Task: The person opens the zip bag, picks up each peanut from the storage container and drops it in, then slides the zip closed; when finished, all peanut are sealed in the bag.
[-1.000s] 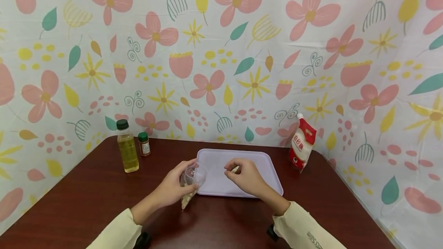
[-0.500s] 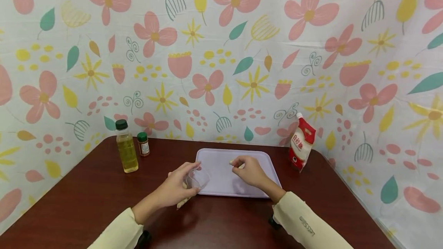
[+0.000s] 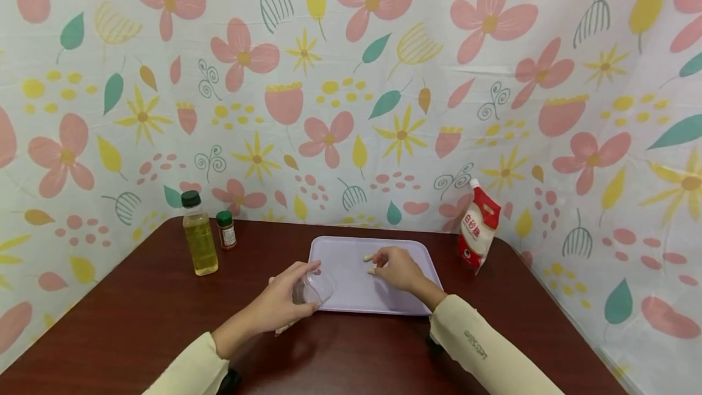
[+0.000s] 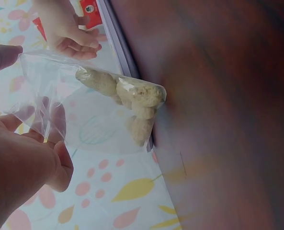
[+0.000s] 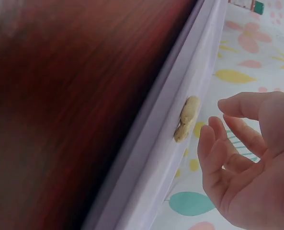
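Note:
In the head view my left hand (image 3: 276,300) holds a clear plastic bag (image 3: 317,287) by its mouth, at the tray's left front corner. The left wrist view shows several unshelled peanuts (image 4: 141,93) gathered at the bottom of the bag, with the mouth spread between the thumb and fingers. My right hand (image 3: 401,269) is over the lilac tray (image 3: 345,294), its fingers loosely bent and nothing between them in the right wrist view. One peanut (image 3: 368,257) lies by its fingertips, and another peanut (image 3: 372,271) is just in front of it on the tray.
An oil bottle (image 3: 200,239) with a dark cap and a small green-capped jar (image 3: 226,233) stand at the back left of the brown table (image 3: 164,322). A red and white bag (image 3: 478,230) stands at the back right. Behind hangs a floral curtain (image 3: 340,200).
My right hand has let go of a peanut on the tray and drawn slightly right, uncovering two peanuts. My left hand has lowered a little, and the bag has tilted along with it.

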The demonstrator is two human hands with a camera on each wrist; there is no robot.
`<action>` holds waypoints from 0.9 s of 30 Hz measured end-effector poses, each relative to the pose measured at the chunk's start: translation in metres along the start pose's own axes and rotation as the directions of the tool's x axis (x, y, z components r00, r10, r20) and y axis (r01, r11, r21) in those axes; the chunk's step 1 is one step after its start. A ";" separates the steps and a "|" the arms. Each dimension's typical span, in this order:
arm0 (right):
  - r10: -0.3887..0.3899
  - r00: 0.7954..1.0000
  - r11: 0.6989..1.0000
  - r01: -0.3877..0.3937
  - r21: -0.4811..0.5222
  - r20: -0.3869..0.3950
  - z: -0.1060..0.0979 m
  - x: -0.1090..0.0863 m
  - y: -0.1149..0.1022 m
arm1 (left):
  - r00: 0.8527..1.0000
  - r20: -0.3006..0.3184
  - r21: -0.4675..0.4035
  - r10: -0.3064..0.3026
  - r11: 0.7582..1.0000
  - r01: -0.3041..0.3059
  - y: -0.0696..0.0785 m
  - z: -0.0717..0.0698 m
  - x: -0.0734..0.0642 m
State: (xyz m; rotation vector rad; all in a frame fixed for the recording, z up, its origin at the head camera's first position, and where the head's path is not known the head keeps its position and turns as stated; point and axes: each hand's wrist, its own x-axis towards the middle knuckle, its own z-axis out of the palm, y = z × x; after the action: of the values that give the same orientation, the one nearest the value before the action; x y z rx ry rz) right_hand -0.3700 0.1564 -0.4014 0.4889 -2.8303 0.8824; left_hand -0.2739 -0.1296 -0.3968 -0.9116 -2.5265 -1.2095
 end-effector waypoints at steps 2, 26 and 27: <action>0.011 1.000 1.000 -0.011 -0.018 0.017 0.001 0.002 0.001 | 1.000 0.001 0.005 -0.002 1.000 0.002 -0.001 0.001 0.000; 0.049 0.992 0.988 -0.031 -0.154 0.118 0.013 0.006 0.005 | 0.997 0.068 -0.054 -0.023 0.998 0.027 0.004 0.003 -0.002; 0.045 0.992 0.988 -0.026 -0.150 0.119 0.012 0.005 0.005 | 0.997 0.069 -0.050 -0.026 0.998 0.030 0.004 0.004 -0.002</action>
State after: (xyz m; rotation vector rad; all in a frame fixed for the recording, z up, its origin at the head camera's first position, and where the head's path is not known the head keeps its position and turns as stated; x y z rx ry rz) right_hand -0.3768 0.1517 -0.4131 0.4896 -2.9953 0.6618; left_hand -0.2695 -0.1256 -0.3974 -0.9473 -2.5808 -1.2775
